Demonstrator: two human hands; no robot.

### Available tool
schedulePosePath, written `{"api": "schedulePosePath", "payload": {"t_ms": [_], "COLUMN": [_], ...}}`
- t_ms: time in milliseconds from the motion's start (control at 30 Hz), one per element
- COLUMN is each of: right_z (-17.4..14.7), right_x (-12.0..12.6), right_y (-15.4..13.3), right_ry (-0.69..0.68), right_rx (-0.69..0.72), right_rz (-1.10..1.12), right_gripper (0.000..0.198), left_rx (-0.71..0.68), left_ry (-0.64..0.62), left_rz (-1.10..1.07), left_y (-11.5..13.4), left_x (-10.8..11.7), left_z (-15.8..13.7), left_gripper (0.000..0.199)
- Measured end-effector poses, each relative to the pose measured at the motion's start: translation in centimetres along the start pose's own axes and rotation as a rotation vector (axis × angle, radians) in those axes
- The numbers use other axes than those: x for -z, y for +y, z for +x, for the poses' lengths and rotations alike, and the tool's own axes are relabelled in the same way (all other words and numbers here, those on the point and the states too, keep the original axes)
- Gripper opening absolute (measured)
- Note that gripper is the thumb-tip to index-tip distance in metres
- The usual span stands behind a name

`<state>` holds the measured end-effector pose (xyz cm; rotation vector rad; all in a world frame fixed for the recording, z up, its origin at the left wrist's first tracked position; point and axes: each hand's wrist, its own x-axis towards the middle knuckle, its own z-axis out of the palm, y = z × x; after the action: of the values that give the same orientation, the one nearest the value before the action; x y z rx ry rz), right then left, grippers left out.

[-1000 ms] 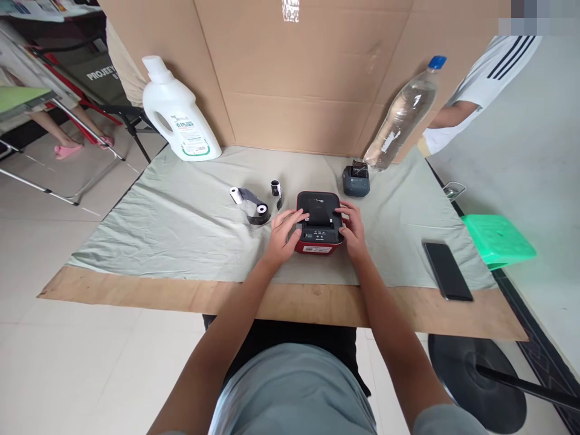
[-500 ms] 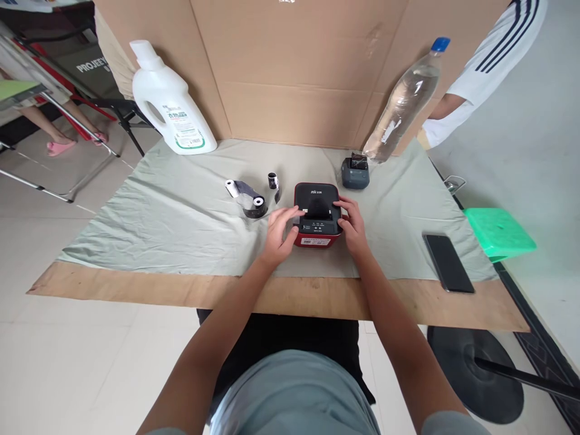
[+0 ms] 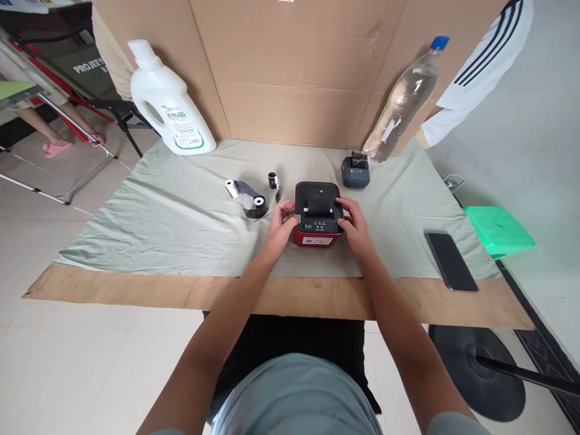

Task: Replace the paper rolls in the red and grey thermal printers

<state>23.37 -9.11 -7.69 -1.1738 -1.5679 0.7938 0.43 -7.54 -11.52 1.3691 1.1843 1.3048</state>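
Note:
A small red and black label printer [image 3: 319, 227] sits upright on the cloth in front of me. My left hand [image 3: 280, 228] is closed against its left side, thumb at the front corner and fingers behind. On the right edge, my right hand [image 3: 356, 222] grips the printer with thumb and fingers. A dark strip [image 3: 318, 199] lies over the top from the printer's slot. To the left are a black ribbon roll [image 3: 256, 207] joined to a white-ended roll [image 3: 231, 188], and a smaller dark roll [image 3: 272, 180].
A smaller grey printer [image 3: 356, 173] stands at the back right beside a leaning clear bottle [image 3: 403, 99]. A white detergent bottle [image 3: 174, 109] is back left, before a cardboard panel [image 3: 294, 109]. A phone [image 3: 450, 260] lies near the right edge. Other people are partly visible behind.
My left fingers have moved off the printer's top to its left side. The dark strip now shows longer across the top. My right hand keeps its hold.

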Motion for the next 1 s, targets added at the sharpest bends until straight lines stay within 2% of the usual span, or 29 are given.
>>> {"api": "schedulePosePath", "payload": {"t_ms": [133,233,333,433,467,533,633,667,800,867,933,1000], "right_z": [1.2,2.4,4.0,6.1,6.8,8.2,9.8,10.3,11.3,11.4,11.3,11.0], "right_x": [0.7,1.2,1.6,1.7,1.7,1.7,1.8,2.0,2.9,3.2,3.4,3.4], "right_y": [-0.6,-1.5,-2.2,-2.5,-2.5,-2.5,-2.6,-2.8,-4.4,-5.4,-6.5,-7.4], "right_ry": [-0.045,-0.097,-0.083,-0.079,-0.088,-0.09,-0.073,-0.083,-0.208,-0.253,-0.249,-0.172], "right_rx": [-0.085,-0.107,-0.044,-0.002,-0.013,-0.061,-0.158,-0.201,-0.352,-0.37,-0.377,-0.383], "right_rz": [-0.011,-0.022,-0.052,-0.06,-0.044,-0.017,-0.036,-0.05,-0.103,-0.155,-0.238,-0.359], "right_gripper": [0.046,0.053,0.048,0.034,0.034,0.033,0.028,0.028,0.031,0.029,0.029,0.03], "left_rx": [0.083,0.075,-0.031,-0.179,-0.197,-0.17,-0.153,-0.188,-0.319,-0.406,-0.584,-0.76], "left_ry": [0.03,0.018,-0.022,0.039,0.074,0.121,0.075,0.033,-0.11,-0.149,-0.189,-0.216], "left_rz": [-0.068,-0.016,0.124,0.257,0.288,0.344,0.427,0.449,0.483,0.508,0.541,0.572], "left_y": [1.0,2.1,3.1,3.9,4.1,4.6,5.3,5.5,5.9,5.7,5.6,5.4], "left_x": [-0.2,-0.3,-0.3,-0.7,-0.9,-1.4,-1.9,-1.8,-1.2,-0.8,-0.6,-0.5], "left_z": [0.7,0.9,1.2,1.4,1.5,1.5,1.4,1.3,0.7,0.4,0.0,-0.3], "left_gripper": [0.053,0.062,0.07,0.075,0.073,0.054,0.022,0.019,0.03,0.023,0.015,0.017]}}
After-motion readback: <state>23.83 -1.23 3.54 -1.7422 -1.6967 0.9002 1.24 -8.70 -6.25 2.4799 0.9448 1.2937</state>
